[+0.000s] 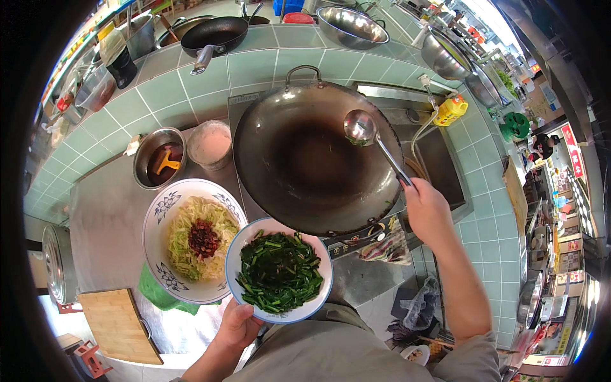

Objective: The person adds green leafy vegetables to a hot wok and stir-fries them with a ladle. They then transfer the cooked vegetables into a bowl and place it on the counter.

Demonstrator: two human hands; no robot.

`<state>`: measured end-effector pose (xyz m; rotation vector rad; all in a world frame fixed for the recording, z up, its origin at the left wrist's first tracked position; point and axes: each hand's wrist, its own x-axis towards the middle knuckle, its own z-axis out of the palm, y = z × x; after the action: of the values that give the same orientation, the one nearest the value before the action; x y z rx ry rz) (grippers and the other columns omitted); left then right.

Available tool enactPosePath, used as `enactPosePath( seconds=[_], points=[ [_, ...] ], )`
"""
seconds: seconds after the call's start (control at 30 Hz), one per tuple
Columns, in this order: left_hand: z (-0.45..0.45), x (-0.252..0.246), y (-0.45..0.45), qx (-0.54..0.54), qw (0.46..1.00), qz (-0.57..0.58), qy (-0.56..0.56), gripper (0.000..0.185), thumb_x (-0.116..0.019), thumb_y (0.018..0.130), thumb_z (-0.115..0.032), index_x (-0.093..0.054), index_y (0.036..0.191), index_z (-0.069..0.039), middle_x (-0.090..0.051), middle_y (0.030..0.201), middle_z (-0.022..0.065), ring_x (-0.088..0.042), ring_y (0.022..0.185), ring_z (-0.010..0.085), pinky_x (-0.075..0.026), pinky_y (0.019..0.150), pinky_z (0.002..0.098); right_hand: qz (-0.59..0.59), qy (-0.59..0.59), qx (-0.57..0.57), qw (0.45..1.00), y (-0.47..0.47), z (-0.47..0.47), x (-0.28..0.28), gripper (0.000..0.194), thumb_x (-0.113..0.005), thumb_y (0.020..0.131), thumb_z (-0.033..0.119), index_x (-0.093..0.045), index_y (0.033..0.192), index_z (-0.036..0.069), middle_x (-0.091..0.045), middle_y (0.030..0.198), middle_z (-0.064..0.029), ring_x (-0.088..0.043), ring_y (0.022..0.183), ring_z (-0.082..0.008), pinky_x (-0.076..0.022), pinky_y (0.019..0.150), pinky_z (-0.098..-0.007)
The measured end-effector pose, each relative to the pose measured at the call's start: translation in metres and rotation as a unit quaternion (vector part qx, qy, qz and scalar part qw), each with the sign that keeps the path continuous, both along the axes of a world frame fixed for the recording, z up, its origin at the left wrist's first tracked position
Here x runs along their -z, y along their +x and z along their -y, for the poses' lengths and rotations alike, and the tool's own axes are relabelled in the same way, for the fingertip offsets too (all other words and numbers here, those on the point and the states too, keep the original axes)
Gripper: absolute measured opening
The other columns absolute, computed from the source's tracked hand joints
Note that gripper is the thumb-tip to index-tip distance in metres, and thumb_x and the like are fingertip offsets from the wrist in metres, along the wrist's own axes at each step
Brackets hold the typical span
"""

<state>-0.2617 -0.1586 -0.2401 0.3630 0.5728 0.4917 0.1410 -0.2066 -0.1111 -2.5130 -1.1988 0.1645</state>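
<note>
My left hand (240, 321) grips the rim of a blue-rimmed white bowl (326, 267) filled with cooked, chopped leafy greens (279, 272). My right hand (426, 205) is closed around the handle of a metal ladle (360, 125), whose head is over the right part of a large wok (305, 191). Bits of green cling to the ladle, and the wok's dark inner surface shows a few scraps. Left of the greens, a larger flower-patterned bowl (160, 210) contains shredded cabbage (184, 238) topped with chopped dried red chili (204, 238). The two bowls touch or overlap at their rims.
A metal bowl (138, 164) with dark liquid and a yellow-handled utensil stands beside a tub of pale powder (210, 143). A cutting board (114, 324) lies lower left. Right of the wok are a sink (437, 167) and faucet (429, 95). A frying pan (215, 36) rests on the tiled ledge.
</note>
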Motion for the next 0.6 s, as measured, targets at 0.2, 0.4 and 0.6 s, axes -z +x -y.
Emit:
enactPosePath(
  seconds=[0.2,0.4,0.6],
  points=[
    [0.000,-0.004,0.000,-0.010,1.000,0.009,-0.006,0.088,-0.079,0.087,-0.035,-0.038,0.154,0.003,-0.057,0.148,0.0171,-0.061,0.132,0.0301,-0.051,0.111,0.0461,0.023,-0.100,-0.034,0.994,-0.005,-0.028,0.022,0.030,-0.053,0.105,0.028,-0.068,0.111,0.003,-0.071,0.093,-0.0265,-0.067,0.094,-0.0488,-0.0512,0.081,-0.0562],
    [-0.003,-0.002,0.000,-0.005,1.000,0.025,-0.005,0.083,-0.079,0.088,-0.034,-0.041,0.152,0.004,-0.060,0.145,0.0169,-0.062,0.130,0.0291,-0.052,0.109,0.0449,-0.291,-0.148,-0.068,0.943,-0.030,0.003,-0.027,0.029,-0.053,0.105,0.024,-0.070,0.109,0.001,-0.066,0.075,-0.0131,-0.060,0.066,-0.0247,-0.0480,0.062,-0.0385],
    [-0.005,-0.002,-0.004,0.010,1.000,0.004,-0.016,0.087,-0.081,0.085,-0.036,-0.041,0.154,0.000,-0.058,0.148,0.0146,-0.060,0.133,0.0280,-0.051,0.110,0.0441,-0.480,-0.108,0.012,0.871,-0.059,0.072,-0.093,0.031,-0.055,0.103,0.020,-0.070,0.120,-0.001,-0.062,0.076,0.0001,-0.053,0.065,-0.0061,-0.0393,0.055,-0.0215]
  ],
)
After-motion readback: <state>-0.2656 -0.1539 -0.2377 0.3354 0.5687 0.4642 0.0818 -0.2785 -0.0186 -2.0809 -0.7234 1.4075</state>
